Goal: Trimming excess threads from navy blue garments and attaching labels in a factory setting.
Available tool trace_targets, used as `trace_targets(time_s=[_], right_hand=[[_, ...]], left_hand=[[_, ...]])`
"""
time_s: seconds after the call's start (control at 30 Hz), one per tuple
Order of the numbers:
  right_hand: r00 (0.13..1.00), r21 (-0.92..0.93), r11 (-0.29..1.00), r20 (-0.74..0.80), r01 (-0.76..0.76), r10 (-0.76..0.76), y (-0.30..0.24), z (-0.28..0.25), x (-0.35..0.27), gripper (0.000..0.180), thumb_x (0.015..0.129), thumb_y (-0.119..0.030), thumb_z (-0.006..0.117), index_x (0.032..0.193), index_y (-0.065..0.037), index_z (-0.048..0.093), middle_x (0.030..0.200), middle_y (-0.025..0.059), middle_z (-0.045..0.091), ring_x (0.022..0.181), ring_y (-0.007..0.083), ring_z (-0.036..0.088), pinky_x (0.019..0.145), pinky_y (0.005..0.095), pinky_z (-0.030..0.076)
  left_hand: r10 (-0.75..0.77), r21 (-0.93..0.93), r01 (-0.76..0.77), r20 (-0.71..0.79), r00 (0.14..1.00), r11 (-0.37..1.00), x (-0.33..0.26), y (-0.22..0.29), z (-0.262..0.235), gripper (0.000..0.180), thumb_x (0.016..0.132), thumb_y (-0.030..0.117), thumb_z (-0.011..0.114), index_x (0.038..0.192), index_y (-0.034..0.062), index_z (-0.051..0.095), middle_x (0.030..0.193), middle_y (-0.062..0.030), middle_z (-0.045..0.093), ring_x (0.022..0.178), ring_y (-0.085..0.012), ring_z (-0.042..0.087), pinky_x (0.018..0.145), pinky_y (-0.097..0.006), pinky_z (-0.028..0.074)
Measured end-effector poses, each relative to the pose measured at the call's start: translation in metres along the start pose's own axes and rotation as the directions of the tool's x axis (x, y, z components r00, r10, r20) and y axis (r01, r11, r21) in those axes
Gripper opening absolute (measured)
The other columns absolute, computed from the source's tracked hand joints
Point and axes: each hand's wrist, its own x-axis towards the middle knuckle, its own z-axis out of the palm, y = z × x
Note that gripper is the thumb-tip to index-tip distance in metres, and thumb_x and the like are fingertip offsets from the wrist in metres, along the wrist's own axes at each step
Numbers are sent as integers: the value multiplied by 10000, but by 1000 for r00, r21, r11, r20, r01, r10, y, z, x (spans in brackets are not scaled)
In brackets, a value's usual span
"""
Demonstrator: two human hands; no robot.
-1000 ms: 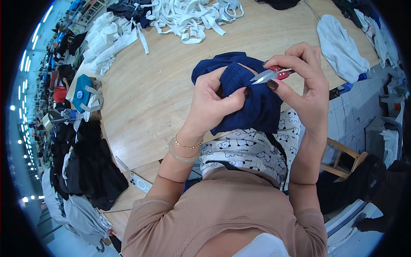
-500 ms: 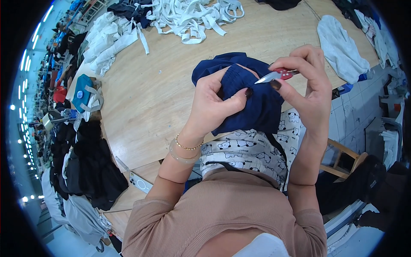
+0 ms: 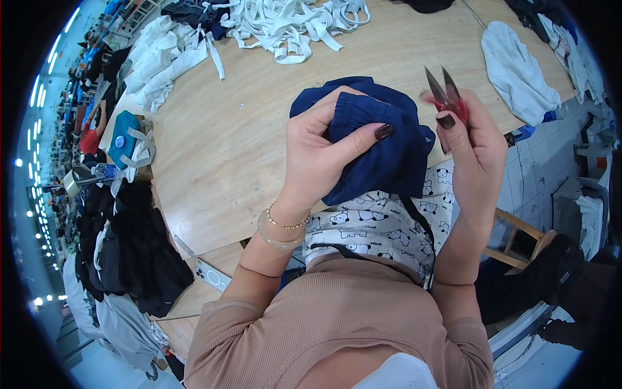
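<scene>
My left hand (image 3: 324, 152) grips a bunched dark navy garment (image 3: 379, 139) above the wooden table (image 3: 220, 142), thumb pressed across the fabric. My right hand (image 3: 473, 139) holds small red-handled thread snips (image 3: 444, 91) to the right of the garment, blades pointing up and away from the cloth. The snips do not touch the fabric. A patterned white cloth with small bear figures (image 3: 376, 223) lies on my lap below the garment.
A heap of white fabric strips (image 3: 291, 23) and white garments (image 3: 165, 55) lie at the table's far side. A white garment (image 3: 518, 71) sits far right. Dark clothes (image 3: 129, 259) pile at the left edge, near a phone (image 3: 210, 275). A wooden stool (image 3: 518, 236) stands right.
My right hand has drawn the snips off the navy garment and turned them so the blades point upward. My left hand has shifted its grip, thumb now stretched across the fabric.
</scene>
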Motion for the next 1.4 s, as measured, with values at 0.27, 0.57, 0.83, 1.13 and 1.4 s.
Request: trace_targets(time_s=[0.27, 0.57, 0.83, 1.13, 1.4], right_hand=[[982, 155, 970, 16, -190, 190, -33, 3, -16, 165, 862, -27, 603, 1020, 20, 615, 690, 9, 595, 607, 11, 489, 522, 142, 357], [984, 51, 983, 7, -176, 176, -37, 5, -19, 184, 843, -14, 612, 1021, -5, 654, 738, 36, 651, 622, 32, 554, 527, 157, 410], [993, 2, 993, -14, -121, 121, -32, 9, -19, 183, 842, -25, 618, 1020, -12, 656, 701, 33, 633, 595, 31, 539, 506, 160, 400], [994, 23, 995, -44, -95, 96, -26, 14, -19, 193, 843, -31, 622, 1033, -18, 652, 689, 24, 622, 586, 20, 520, 498, 154, 380], [999, 134, 990, 22, -33, 31, -8, 15, -18, 209, 852, -55, 620, 1050, 10, 638, 821, 11, 634, 651, 2, 498, 554, 120, 323]], left_hand=[[76, 65, -75, -14, 997, 995, -1, -2, -1, 98, 750, -27, 674, 847, -42, 662, 804, -35, 603, 742, -113, 546, 666, -226, 420], [55, 88, -50, -52, 997, 995, -3, 1, 1, 99, 755, -37, 659, 854, -34, 666, 781, -25, 583, 726, -103, 527, 652, -221, 404], [65, 113, -58, -61, 996, 992, -3, 0, 0, 102, 756, -32, 663, 857, -33, 665, 772, -17, 575, 717, -100, 519, 644, -220, 400], [15, 40, -12, -78, 997, 999, -3, -1, 1, 87, 773, -21, 670, 859, -29, 658, 785, -7, 588, 722, -81, 528, 650, -204, 413], [-35, -121, 25, -82, 996, 992, -5, 2, 4, 103, 807, -13, 662, 906, -5, 634, 802, 19, 613, 717, -48, 539, 663, -174, 433]])
